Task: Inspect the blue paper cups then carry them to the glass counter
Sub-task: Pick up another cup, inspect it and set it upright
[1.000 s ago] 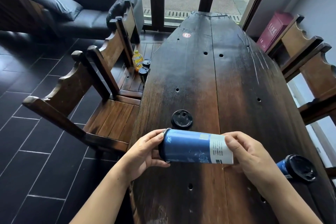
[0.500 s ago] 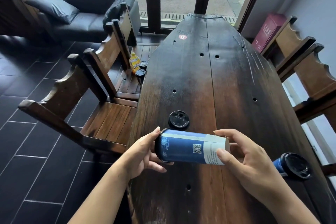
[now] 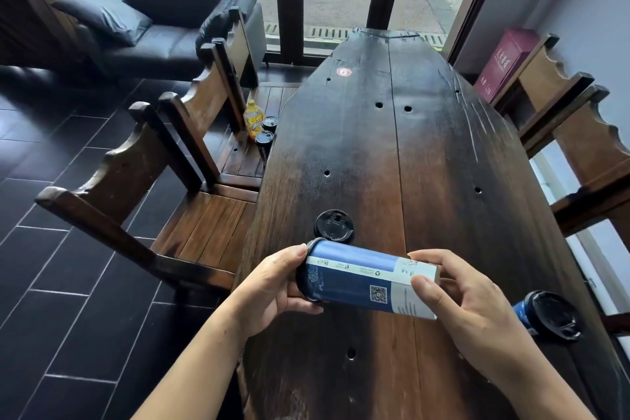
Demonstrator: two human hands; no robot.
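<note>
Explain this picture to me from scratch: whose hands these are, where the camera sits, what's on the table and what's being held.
No machine here: a person's bare hands, filmed by a camera worn on their head, looking forward and down. The left hand and right hand hold a blue paper cup sideways over a long dark wooden table, one grip at each end. A loose black lid lies on the table just beyond it. A second blue cup, lid on, is at the right edge.

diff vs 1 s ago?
The cup, held sideways by the left hand and right hand, was rolled: the QR code has come round to face the camera. Both grips held. The loose lid and second cup stayed put.
</note>
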